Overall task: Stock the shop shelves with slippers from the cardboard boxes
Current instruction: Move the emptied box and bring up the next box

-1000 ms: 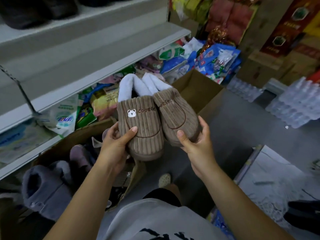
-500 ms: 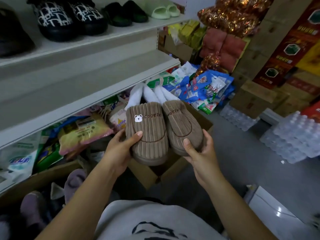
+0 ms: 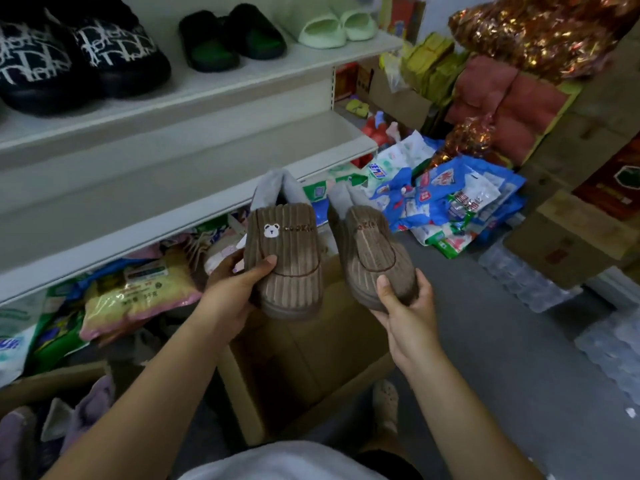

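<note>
Right now, in the head view, the person holds a pair of brown ribbed slippers, one in each hand, just in front of the white middle shelf (image 3: 173, 188). The left hand (image 3: 235, 289) grips the bear slipper (image 3: 284, 258) by its toe, with the thumb pressed across the top and the fingers tucked under the sole. The right hand (image 3: 405, 313) cups the toe of the other slipper (image 3: 374, 251) in much the same way, thumb on top and fingers wrapped round the far side. The two slippers are apart, with a plain gap between them.

Both lie with their toes toward the person and their grey fleecy cuffs pointing away and up, toward the front lip of the middle shelf. The long axis of each therefore runs from the grip to the shelf, heel end leading. The bear slipper is nearer, its cuff overlapping the lip in view. The other slipper hangs off the shelf's right end, over the packets (image 3: 450, 202) piled below it. I judge the left hand is better placed to set down first, while the right would have to swing left to land alongside.

Above the middle shelf, a higher shelf (image 3: 277, 69) carries black patterned slippers, a dark furry pair and pale green slides. Below and in front of the middle shelf, under the hands, stands a cardboard box (image 3: 311, 358). Further left below it, a second box (image 3: 52, 377) holds purple slippers (image 3: 91, 401).
</note>
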Demonstrator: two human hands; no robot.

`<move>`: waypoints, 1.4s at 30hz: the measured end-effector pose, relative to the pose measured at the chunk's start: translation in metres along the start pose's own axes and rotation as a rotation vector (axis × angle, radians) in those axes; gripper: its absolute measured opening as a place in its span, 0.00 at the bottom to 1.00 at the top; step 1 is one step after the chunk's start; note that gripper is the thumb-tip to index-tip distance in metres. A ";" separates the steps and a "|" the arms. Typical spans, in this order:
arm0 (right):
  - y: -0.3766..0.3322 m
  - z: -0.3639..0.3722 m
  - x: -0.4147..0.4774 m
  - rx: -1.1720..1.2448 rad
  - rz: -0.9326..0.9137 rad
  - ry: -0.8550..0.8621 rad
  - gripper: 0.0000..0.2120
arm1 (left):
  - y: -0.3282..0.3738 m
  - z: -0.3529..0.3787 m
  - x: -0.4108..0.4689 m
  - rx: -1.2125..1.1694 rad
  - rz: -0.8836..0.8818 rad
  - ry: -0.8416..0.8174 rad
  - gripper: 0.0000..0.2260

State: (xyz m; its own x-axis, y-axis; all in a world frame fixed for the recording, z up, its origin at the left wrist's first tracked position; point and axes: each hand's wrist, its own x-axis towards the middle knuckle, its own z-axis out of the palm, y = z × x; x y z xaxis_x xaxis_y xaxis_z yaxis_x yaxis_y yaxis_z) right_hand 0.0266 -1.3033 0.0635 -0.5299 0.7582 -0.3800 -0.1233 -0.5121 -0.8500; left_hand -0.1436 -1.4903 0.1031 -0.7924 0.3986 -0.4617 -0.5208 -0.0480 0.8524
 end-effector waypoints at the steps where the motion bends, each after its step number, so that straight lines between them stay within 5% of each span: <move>1: -0.008 -0.002 0.026 -0.011 0.022 -0.022 0.37 | 0.001 0.015 0.011 0.002 0.003 0.047 0.20; 8: -0.054 -0.013 0.195 -0.197 0.047 -0.051 0.27 | 0.005 0.106 0.095 -0.031 0.007 0.268 0.17; 13: -0.074 0.008 0.285 -0.320 0.036 -0.193 0.44 | 0.005 0.146 0.164 -0.066 0.050 0.349 0.21; 16: -0.079 0.041 0.325 -0.158 0.080 -0.247 0.33 | 0.015 0.168 0.198 -0.147 0.067 0.326 0.17; 23: -0.085 0.126 0.393 -0.111 0.167 -0.258 0.18 | 0.047 0.190 0.286 -0.170 0.102 0.344 0.28; 27: -0.059 0.120 0.418 -0.317 0.116 -0.289 0.36 | 0.032 0.187 0.317 -0.140 0.055 0.431 0.34; 31: -0.050 0.105 0.434 -0.601 -0.017 -0.387 0.42 | 0.030 0.185 0.337 -0.153 0.118 0.484 0.30; 34: -0.050 0.113 0.449 -0.700 -0.117 -0.442 0.44 | 0.038 0.185 0.349 0.012 0.187 0.406 0.27; 39: -0.055 0.125 0.474 -0.919 -0.340 -0.445 0.48 | 0.036 0.167 0.357 0.696 0.135 0.109 0.50; 42: -0.053 0.124 0.485 -1.056 -0.463 -0.451 0.48 | 0.030 0.159 0.366 0.901 0.204 0.160 0.53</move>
State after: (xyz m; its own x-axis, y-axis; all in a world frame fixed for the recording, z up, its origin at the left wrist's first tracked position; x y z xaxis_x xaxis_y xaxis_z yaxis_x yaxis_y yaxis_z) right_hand -0.3278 -0.9578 -0.0304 -0.8842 0.4668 0.0165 0.2497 0.5021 -0.8280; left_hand -0.3988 -1.2002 -0.0016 -0.9106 0.3265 -0.2533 0.0226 0.6514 0.7584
